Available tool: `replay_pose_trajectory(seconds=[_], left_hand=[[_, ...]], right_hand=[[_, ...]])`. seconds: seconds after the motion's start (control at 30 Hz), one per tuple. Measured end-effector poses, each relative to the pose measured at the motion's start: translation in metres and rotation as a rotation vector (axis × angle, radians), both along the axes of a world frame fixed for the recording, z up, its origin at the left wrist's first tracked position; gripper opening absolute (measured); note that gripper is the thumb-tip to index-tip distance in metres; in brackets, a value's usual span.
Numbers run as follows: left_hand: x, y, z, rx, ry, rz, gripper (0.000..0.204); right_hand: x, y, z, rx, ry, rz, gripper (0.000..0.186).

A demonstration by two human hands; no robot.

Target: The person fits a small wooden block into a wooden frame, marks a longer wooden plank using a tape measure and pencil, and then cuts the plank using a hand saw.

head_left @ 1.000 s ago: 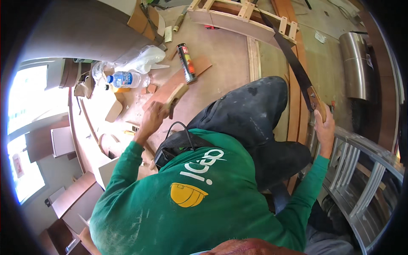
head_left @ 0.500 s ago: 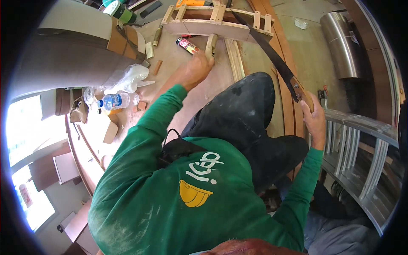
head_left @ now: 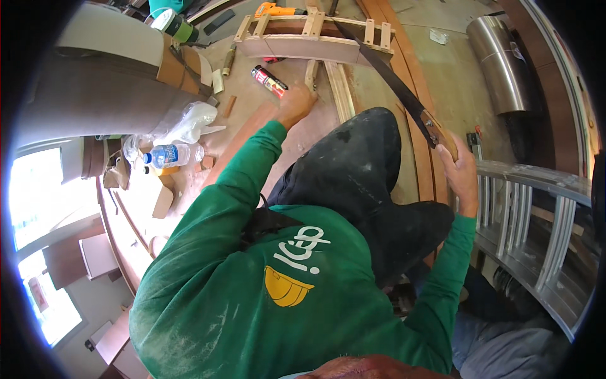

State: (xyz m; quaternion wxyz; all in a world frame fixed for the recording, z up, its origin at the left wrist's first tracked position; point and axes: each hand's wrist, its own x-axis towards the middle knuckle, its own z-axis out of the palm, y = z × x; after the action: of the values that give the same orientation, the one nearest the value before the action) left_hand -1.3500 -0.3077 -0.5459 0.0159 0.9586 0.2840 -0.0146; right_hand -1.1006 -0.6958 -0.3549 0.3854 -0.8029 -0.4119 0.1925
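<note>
My left hand [head_left: 295, 102] is reaching forward, closed on a small pale wooden piece [head_left: 310, 74], partly hidden by the fingers, near the near side of a curved wooden frame [head_left: 297, 45] with cross slats. A black, red and yellow tube [head_left: 268, 81] lies just left of it. My right hand [head_left: 460, 165] grips the wooden handle [head_left: 446, 142] of a long dark-bladed handsaw [head_left: 391, 77], whose blade slants up across the frame’s right part. Pale planks [head_left: 339, 91] run beneath the frame.
A plastic bottle [head_left: 173, 155] and crumpled bag [head_left: 189, 120] lie left beside a large curved grey panel [head_left: 113, 88]. An orange power tool [head_left: 274, 9] sits at the back. An aluminium ladder [head_left: 536, 183] is at my right, below a steel cylinder [head_left: 502, 69]. Long boards [head_left: 427, 183] run alongside my leg.
My left hand has moved forward and right with the wooden piece, up toward the slatted frame. My right hand and the saw have shifted slightly up and left in view.
</note>
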Motion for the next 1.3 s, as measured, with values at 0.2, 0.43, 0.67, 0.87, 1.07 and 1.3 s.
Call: replay_pose_trajectory(seconds=[0.2, 0.43, 0.67, 0.87, 1.07, 1.3], left_hand=[[-0.013, 0.013, -0.004, 0.144, 0.214, 0.084, 0.045], [-0.008, 0.084, 0.007, 0.072, 0.045, 0.24, 0.048], [-0.017, 0.097, 0.021, 0.188, -0.091, 0.1, 0.05], [0.014, 0.102, 0.109, 0.067, -0.388, 0.007, 0.081], [0.077, 0.134, 0.138, 0.079, -0.409, -0.154, 0.095], [0.081, 0.156, 0.11, -0.091, -0.277, 0.018, 0.087]], right_hand=[[0.003, -0.003, -0.009, 0.029, 0.013, 0.019, 0.043], [0.005, -0.007, -0.015, 0.026, 0.023, -0.005, 0.042], [-0.004, -0.007, -0.009, 0.031, 0.059, 0.0, 0.043], [-0.009, -0.011, -0.009, -0.004, 0.06, -0.04, 0.043], [-0.028, -0.001, 0.005, 0.034, 0.029, -0.015, 0.041], [-0.051, 0.002, 0.018, 0.04, 0.073, -0.066, 0.04]])
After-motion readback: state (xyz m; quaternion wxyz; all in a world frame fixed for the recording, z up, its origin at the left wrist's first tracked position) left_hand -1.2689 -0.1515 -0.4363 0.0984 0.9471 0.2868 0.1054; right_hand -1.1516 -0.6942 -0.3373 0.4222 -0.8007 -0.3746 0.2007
